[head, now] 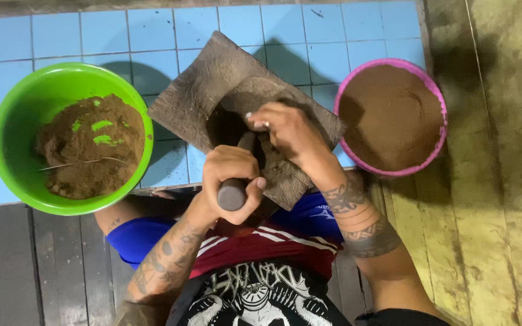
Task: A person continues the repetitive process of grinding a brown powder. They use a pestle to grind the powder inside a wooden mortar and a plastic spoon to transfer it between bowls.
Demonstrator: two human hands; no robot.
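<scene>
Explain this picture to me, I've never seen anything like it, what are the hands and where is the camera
There is no machine here. A person wears a camera on the head, so you look straight down at their own two hands and lap.

The left hand is closed around a dark round-ended pestle, held over a rough grey slab that leans toward the person. The right hand rests on the slab, fingers pressed on the dark material beside the pestle.

The slab lies on a blue tiled floor. To one side stands a green bowl holding clumpy brown powder with a thin stick or wire across it. To the other side a pink bowl is filled with finer, smoother brown powder, next to yellowish wooden boards.
</scene>
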